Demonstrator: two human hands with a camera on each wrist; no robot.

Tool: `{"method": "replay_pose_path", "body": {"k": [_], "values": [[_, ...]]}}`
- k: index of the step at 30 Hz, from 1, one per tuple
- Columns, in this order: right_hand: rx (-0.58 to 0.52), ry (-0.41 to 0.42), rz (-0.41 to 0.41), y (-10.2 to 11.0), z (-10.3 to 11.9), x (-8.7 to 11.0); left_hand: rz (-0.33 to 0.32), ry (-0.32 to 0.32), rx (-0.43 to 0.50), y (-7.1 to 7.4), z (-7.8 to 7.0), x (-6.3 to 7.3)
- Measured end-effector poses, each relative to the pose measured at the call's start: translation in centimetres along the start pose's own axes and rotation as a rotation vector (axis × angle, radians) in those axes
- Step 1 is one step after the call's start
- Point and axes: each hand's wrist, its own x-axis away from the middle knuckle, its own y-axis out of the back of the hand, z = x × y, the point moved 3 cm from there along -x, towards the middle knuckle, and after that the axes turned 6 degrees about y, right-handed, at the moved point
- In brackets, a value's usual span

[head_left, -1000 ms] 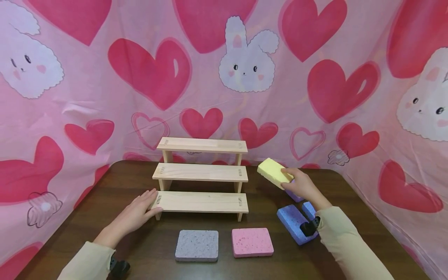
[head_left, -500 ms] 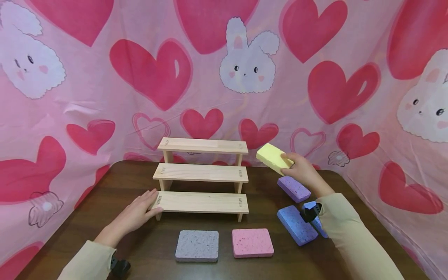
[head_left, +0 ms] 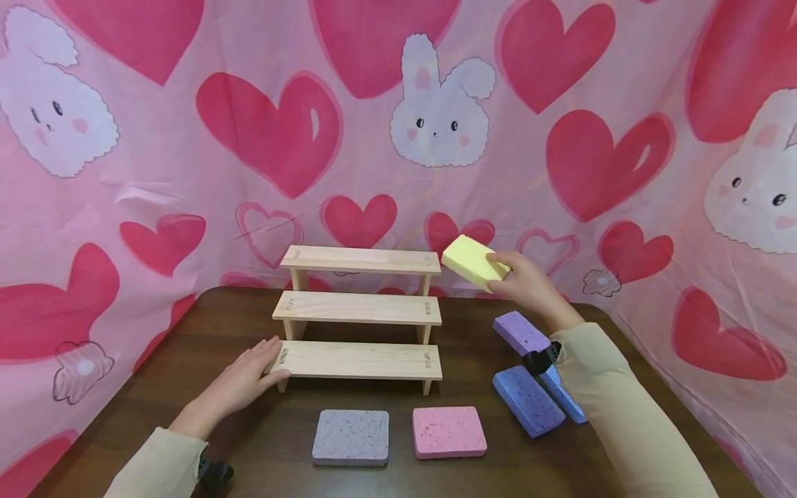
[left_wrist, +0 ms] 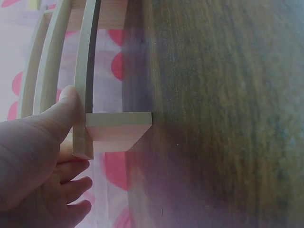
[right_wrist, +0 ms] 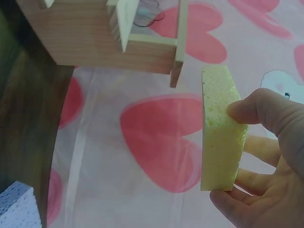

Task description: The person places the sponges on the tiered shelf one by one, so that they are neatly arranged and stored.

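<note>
The right hand (head_left: 526,280) pinches a yellow sponge (head_left: 470,259) by its near end, thumb on one side and fingers on the other. It is raised above the table, close to the right end of the top tier. In the right wrist view the sponge (right_wrist: 221,128) stands on edge in front of the backdrop. A three-tier wooden shelf (head_left: 358,360) stands mid-table. At the left end of its lowest board, the left hand (head_left: 245,377) holds on; in the left wrist view the thumb (left_wrist: 68,95) lies against the board (left_wrist: 83,61), with fingers past its end.
On the brown table (head_left: 212,318) lie a grey sponge (head_left: 351,437) and a pink sponge (head_left: 449,431) before the shelf. Rightward lie a purple sponge (head_left: 519,332) and two blue ones, one (head_left: 528,400) beside the other (head_left: 566,398), partly under the right forearm. A heart-patterned backdrop hangs behind.
The right hand has lifted the yellow sponge up off the purple sponge's area and carried it leftward toward the shelf's top tier. The left hand stays at the lowest board.
</note>
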Motion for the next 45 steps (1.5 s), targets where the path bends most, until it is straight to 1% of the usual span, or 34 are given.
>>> {"method": "replay_pose_path", "body": {"k": [6,15,20,31,35,45], "values": [[0.002,0.005,0.014,-0.2,1.1,-1.1,-0.001,-0.001,-0.002,0.0,0.1,0.0],[0.005,0.068,0.037,-0.9,2.8,-2.8,0.004,0.008,0.003,0.0,0.2,0.1],[0.012,0.085,0.063,-1.4,3.8,-3.7,0.008,0.014,0.007,0.0,0.2,0.1],[-0.054,0.102,0.114,-3.3,5.4,-5.1,0.02,0.02,0.011,-0.1,0.2,-0.1],[-0.051,0.134,0.126,-3.9,6.0,-5.6,0.02,0.017,0.01,-0.1,0.2,-0.2],[-0.077,0.14,0.151,-5.4,7.0,-6.7,0.027,0.023,0.006,-0.1,0.1,-0.2]]}}
